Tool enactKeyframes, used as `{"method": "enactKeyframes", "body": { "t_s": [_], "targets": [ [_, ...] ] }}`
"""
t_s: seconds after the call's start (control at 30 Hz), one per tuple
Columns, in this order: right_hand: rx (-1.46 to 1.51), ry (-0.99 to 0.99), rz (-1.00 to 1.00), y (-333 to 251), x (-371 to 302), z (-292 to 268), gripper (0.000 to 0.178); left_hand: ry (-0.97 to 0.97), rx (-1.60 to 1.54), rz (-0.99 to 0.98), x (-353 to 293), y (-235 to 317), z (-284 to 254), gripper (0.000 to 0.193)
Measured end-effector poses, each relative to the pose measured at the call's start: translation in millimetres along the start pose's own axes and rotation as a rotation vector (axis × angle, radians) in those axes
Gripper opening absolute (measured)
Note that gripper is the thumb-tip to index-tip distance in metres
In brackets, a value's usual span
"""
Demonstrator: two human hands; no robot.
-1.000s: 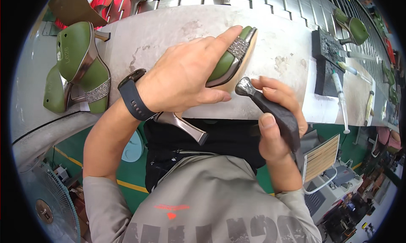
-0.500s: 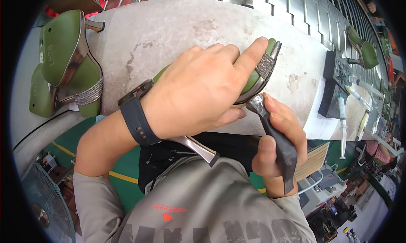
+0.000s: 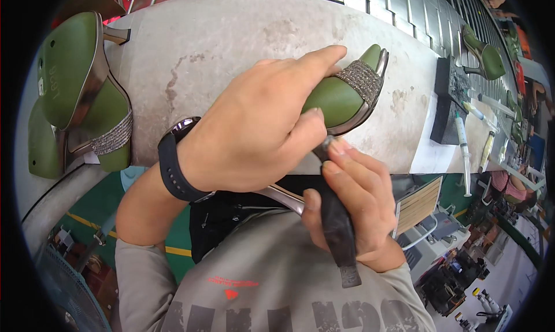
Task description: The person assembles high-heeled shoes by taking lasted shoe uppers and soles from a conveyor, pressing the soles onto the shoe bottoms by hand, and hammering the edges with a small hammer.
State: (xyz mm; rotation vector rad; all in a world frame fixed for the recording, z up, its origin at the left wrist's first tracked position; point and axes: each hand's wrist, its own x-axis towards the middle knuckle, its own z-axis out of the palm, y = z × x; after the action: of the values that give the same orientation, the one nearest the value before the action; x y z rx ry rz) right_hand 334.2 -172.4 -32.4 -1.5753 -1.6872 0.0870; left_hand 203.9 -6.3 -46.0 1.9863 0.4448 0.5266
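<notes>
A green high-heeled sandal (image 3: 335,104) with a glittering strap lies over the near edge of the worktable, toe pointing to the far right. My left hand (image 3: 248,124), watch on its wrist, is closed over the shoe, hiding its middle; the metallic heel (image 3: 281,198) juts out below. My right hand (image 3: 361,199) grips a dark metal hammer head (image 3: 338,228) with a flat, worn lower end; no handle shows. Its upper end is close to the sandal's sole edge, beside my left thumb; I cannot tell whether it touches.
More green heeled sandals (image 3: 72,72) are stacked at the left end of the worktable (image 3: 231,28). On the right are a black block (image 3: 448,109), white paper and several syringes (image 3: 464,153). A metal slatted conveyor (image 3: 399,14) runs along the far side, another green shoe (image 3: 485,57) on it.
My left hand has shifted slightly left, its index finger off the strap, uncovering more of the sandal's front. My right hand and the hammer head have moved left and down, the tool turning more upright.
</notes>
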Motion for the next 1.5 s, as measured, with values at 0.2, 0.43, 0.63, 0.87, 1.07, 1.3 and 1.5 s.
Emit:
{"method": "enactKeyframes", "body": {
  "t_s": [0.2, 0.43, 0.63, 0.87, 1.07, 1.3, 1.5],
  "targets": [
    [0.372, 0.024, 0.124, -13, 4, 17, 0.033, 0.017, -0.05, -0.016, 2, 3, 2, 0.058],
    [0.852, -0.214, 0.423, 17, 11, -12, 0.03, -0.084, -0.125, -0.115, 4, 14, -2, 0.049],
    [0.882, 0.05, 0.581, 50, 3, -56, 0.029, -0.143, -0.095, -0.313, 28, 25, 1, 0.05],
    [0.856, 0.1, 0.552, 66, 14, -58, 0.031, -0.144, -0.29, -0.438, 43, 36, 2, 0.053],
    [0.786, 0.008, 0.457, 71, 17, -57, 0.034, -0.079, -0.27, -0.494, 41, 31, 9, 0.054],
    [0.66, -0.036, 0.319, 78, 31, -63, 0.032, -0.041, -0.222, -0.504, 39, 34, 13, 0.053],
    [0.471, -0.261, 0.603, 59, 69, -82, 0.029, -0.06, 0.071, -0.245, 31, 27, 11, 0.068]
  ]
}}
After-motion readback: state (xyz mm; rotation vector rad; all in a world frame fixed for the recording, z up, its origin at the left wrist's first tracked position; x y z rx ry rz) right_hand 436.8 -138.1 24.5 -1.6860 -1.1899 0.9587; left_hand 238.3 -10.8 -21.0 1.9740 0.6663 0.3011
